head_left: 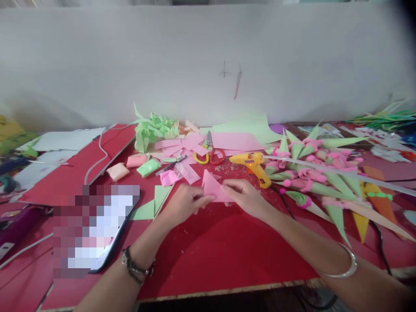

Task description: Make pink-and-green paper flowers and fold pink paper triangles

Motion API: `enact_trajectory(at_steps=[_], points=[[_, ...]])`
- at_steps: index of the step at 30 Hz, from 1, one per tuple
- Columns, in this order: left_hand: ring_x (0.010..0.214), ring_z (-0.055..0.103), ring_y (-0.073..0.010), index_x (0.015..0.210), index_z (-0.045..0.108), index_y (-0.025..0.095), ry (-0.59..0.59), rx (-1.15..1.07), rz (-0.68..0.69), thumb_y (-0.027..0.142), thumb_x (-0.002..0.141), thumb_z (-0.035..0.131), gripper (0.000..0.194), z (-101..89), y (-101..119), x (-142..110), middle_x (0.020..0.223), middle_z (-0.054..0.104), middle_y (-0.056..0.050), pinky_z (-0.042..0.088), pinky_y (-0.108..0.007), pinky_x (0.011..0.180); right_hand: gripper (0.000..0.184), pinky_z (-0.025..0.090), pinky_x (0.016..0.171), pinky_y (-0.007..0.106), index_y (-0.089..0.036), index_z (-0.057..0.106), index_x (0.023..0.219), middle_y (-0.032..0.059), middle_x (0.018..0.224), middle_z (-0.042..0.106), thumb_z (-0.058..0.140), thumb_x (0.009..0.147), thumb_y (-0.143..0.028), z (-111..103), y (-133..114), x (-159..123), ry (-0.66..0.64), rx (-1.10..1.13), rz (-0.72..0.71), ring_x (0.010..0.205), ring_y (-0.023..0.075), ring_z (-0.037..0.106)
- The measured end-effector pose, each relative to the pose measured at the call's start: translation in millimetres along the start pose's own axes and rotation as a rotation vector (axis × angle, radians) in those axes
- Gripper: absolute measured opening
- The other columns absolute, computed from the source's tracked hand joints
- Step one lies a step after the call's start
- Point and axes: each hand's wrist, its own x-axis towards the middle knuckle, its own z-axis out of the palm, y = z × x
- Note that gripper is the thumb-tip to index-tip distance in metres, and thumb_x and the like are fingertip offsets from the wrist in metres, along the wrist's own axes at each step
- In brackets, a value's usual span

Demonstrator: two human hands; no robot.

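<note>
A pink sheet of paper (212, 190), folded to a pointed shape, is held up between both hands above the red table. My left hand (190, 200) pinches its left edge with thumb and fingers. On the other side, my right hand (245, 196) grips the right edge, fingertips curled on the paper. Just beyond the paper lie scissors (217, 156) with one yellow and one red handle. A yellow glue gun (251, 162) rests behind my right hand, its small orange light showing. Green paper pieces (146, 209) lie left of my left hand.
Pink and green paper cones (312, 164) pile up on the right. A phone (104, 227), its screen pixelated, lies at left. Small clay packets (148, 167), crumpled green paper (152, 130) and pink sheets (237, 141) sit toward the wall. The glue gun's black cable (286, 201) runs rightward.
</note>
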Motion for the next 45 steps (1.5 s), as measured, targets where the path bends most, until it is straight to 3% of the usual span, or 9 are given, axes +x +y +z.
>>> enact_trajectory(at_steps=[4, 10, 19, 23, 27, 30, 32, 36, 45], points=[[0.037, 0.041, -0.0054, 0.049, 0.045, 0.015, -0.134, -0.036, 0.003, 0.042, 0.079, 0.044, 0.041, -2.8, -0.8, -0.8, 0.039, 0.045, 0.004, 0.028, -0.016, 0.039, 0.028, 0.026, 0.047, 0.02, -0.017, 0.043, 0.057, -0.0046, 0.056, 0.035, 0.045, 0.079, -0.033, 2.5, 1.9, 0.6, 0.006, -0.065, -0.018, 0.052, 0.0071, 0.034], [0.049, 0.044, -0.0058, 0.056, 0.046, 0.015, -0.019, -0.099, 0.064, 0.036, 0.083, 0.039, 0.036, 5.6, 3.0, 0.2, 0.051, 0.049, 0.003, 0.033, -0.016, 0.049, 0.032, 0.023, 0.046, 0.021, -0.018, 0.031, 0.052, -0.0054, 0.054, 0.027, 0.044, 0.078, -0.031, -0.8, 0.8, 0.9, -0.025, 0.092, 0.002, 0.05, 0.0064, 0.027], [0.047, 0.033, -0.0053, 0.053, 0.035, 0.016, 0.022, -0.11, 0.028, 0.033, 0.082, 0.04, 0.034, 6.3, 4.6, -0.6, 0.049, 0.036, 0.006, 0.026, -0.018, 0.046, 0.026, 0.033, 0.051, 0.021, -0.016, 0.049, 0.062, -0.0033, 0.059, 0.044, 0.045, 0.079, -0.036, 1.8, 0.4, -1.5, -0.059, 0.159, 0.018, 0.055, 0.0086, 0.041], [0.051, 0.04, -0.0065, 0.061, 0.042, 0.015, -0.018, -0.168, 0.012, 0.035, 0.083, 0.038, 0.03, 7.6, 3.6, -0.4, 0.054, 0.043, 0.004, 0.031, -0.018, 0.049, 0.027, 0.038, 0.055, 0.022, -0.016, 0.052, 0.066, -0.0013, 0.064, 0.05, 0.043, 0.081, -0.037, 4.2, 1.5, -2.0, -0.041, 0.119, 0.032, 0.06, 0.0106, 0.047], [0.051, 0.041, -0.0075, 0.063, 0.046, 0.015, -0.015, -0.12, -0.036, 0.037, 0.082, 0.039, 0.03, 7.3, 1.9, 1.5, 0.054, 0.045, 0.004, 0.031, -0.02, 0.05, 0.018, 0.042, 0.066, 0.025, -0.018, 0.051, 0.092, 0.0011, 0.078, 0.054, 0.046, 0.08, -0.031, 7.5, 5.4, -2.0, 0.06, 0.009, -0.086, 0.073, 0.0133, 0.051], [0.048, 0.035, -0.0066, 0.062, 0.044, 0.015, 0.032, -0.137, -0.083, 0.034, 0.081, 0.039, 0.028, 4.9, 3.9, 2.4, 0.051, 0.039, 0.005, 0.028, -0.02, 0.047, 0.05, 0.043, 0.077, 0.029, -0.021, 0.035, 0.115, 0.0044, 0.096, 0.051, 0.059, 0.072, -0.028, 6.3, 3.5, -4.3, 0.105, -0.082, -0.231, 0.086, 0.0155, 0.051], [0.046, 0.031, -0.0062, 0.059, 0.042, 0.016, 0.082, -0.161, -0.112, 0.033, 0.081, 0.038, 0.027, 3.7, 5.7, 2.5, 0.05, 0.034, 0.006, 0.026, -0.02, 0.046, 0.055, 0.041, 0.083, 0.031, -0.022, 0.036, 0.114, 0.0061, 0.106, 0.048, 0.064, 0.067, -0.026, 4.0, -0.3, -6.5, 0.049, -0.183, -0.291, 0.096, 0.0171, 0.048], [0.047, 0.03, -0.0067, 0.057, 0.039, 0.016, 0.119, -0.175, -0.115, 0.033, 0.08, 0.036, 0.028, 4.4, 5.8, 1.6, 0.051, 0.031, 0.006, 0.026, -0.02, 0.046, 0.037, 0.039, 0.087, 0.03, -0.022, 0.044, 0.107, 0.005, 0.109, 0.049, 0.055, 0.072, -0.017, 1.0, -6.3, -9.1, -0.06, -0.309, -0.327, 0.101, 0.0162, 0.047], [0.05, 0.032, -0.0077, 0.054, 0.038, 0.016, 0.093, -0.18, -0.119, 0.027, 0.078, 0.034, 0.027, 4.6, 1.9, 1.2, 0.053, 0.034, 0.005, 0.027, -0.021, 0.05, 0.033, 0.04, 0.086, 0.029, -0.019, 0.049, 0.105, 0.0043, 0.107, 0.055, 0.054, 0.073, -0.018, -3.0, -5.1, -6.2, -0.137, -0.207, -0.276, 0.099, 0.0161, 0.051]])
